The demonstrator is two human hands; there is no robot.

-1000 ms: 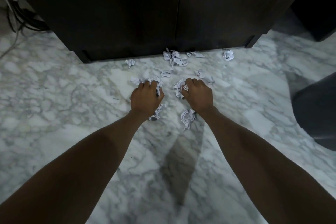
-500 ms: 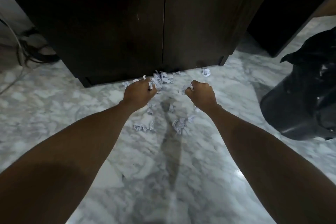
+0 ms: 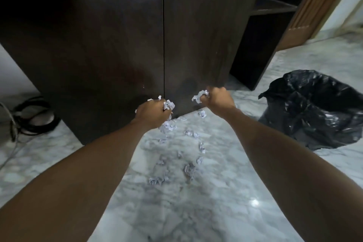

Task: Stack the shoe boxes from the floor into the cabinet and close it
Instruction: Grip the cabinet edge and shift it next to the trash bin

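Cabinet [image 3: 121, 45] ahead, dark wood, both doors shut, standing on marble floor [image 3: 196, 212]. Both arms stretched forward, wrists raised. Left hand [image 3: 152, 113] fisted tight around crumpled paper scraps [image 3: 169, 105]; right hand [image 3: 217, 99] fisted likewise around another paper wad [image 3: 199, 96]. More scraps [image 3: 189, 169] scattered below. Black bin bag [image 3: 314, 108] at right.

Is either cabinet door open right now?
No, both dark cabinet doors sit flush, with only a thin closed seam between them.
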